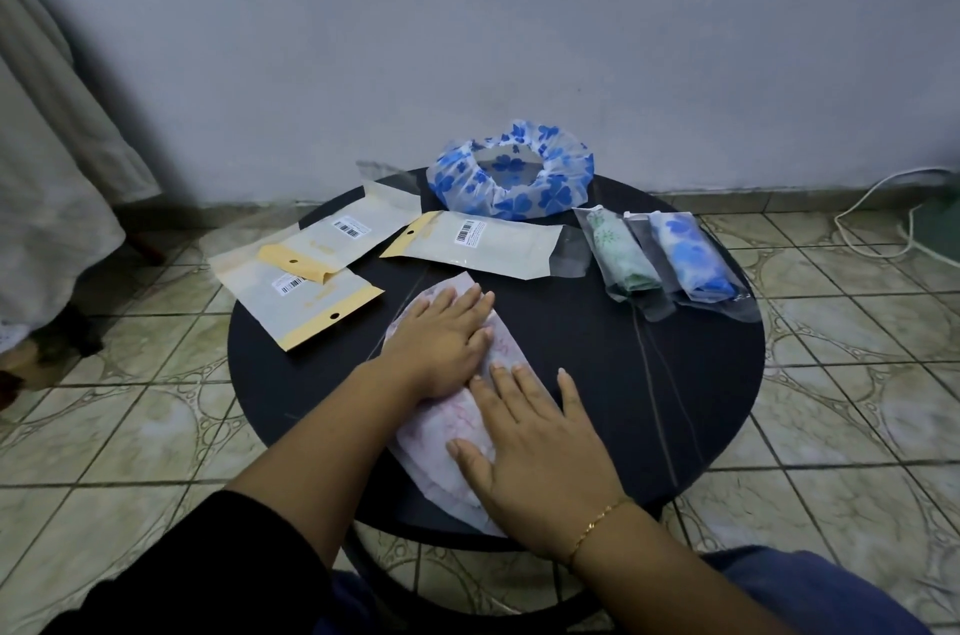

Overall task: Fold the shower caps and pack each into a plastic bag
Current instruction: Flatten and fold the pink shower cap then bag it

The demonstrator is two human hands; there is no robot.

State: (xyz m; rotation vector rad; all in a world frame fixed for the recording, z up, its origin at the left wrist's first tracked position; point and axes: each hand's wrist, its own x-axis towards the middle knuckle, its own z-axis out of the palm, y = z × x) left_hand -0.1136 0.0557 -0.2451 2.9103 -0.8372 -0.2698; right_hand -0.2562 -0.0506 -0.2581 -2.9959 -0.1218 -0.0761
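Head view: I see my left hand (439, 343) and right hand (535, 457) pressing flat, fingers straight and slightly spread, on the pink-patterned shower cap (457, 431), which lies folded under both palms near the front of the round black table (649, 374).

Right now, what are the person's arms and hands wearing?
The left arm has a black sleeve pushed up past the bare forearm. The right wrist wears a thin gold chain bracelet. Both the left hand and right hand are ungloved.

Unreadable barcode labels (353, 227) on bags (470, 244)
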